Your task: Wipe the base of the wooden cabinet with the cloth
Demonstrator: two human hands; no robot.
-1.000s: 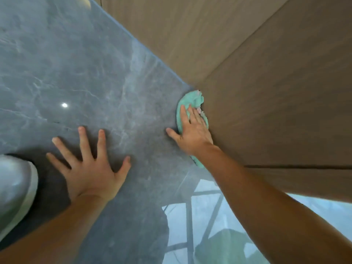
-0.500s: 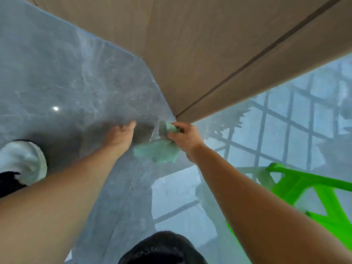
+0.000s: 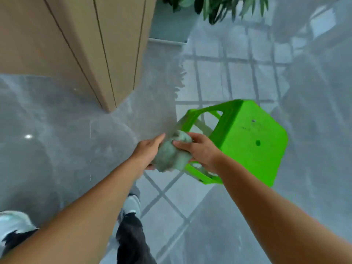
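The cloth (image 3: 172,154) sits bunched between both hands, held in the air above the floor (image 3: 57,149) and well clear of the wooden cabinet (image 3: 76,44). The left hand (image 3: 147,151) cups it from the left side, fingers stretched along its edge with the tips pointing up and away, so this grip is a loose cradle rather than a pinch. The right hand (image 3: 200,151) closes over the cloth from the right, thumb lying across the top and fingers wrapped underneath; its grip is pressed firmly onto the fabric.

The cabinet stands up and to the left of the hands, its near corner meeting the floor above and left of the left hand. Vertical seams run down its brown faces. A bare strip of grey polished floor lies between that corner and the hands. A bright green stool (image 3: 247,141) stands just behind and to the right of the right hand, its frame partly hidden by the cloth and knuckles. Plant leaves (image 3: 219,6) hang in at the top edge. Below the forearms, two pale shoes (image 3: 131,204) and a dark trouser leg (image 3: 131,239) stand on the floor, which mirrors a window grid.

The cloth is pale green, soft and fuzzy, crumpled into a rounded wad with blurred folds; its full shape cannot be made out.
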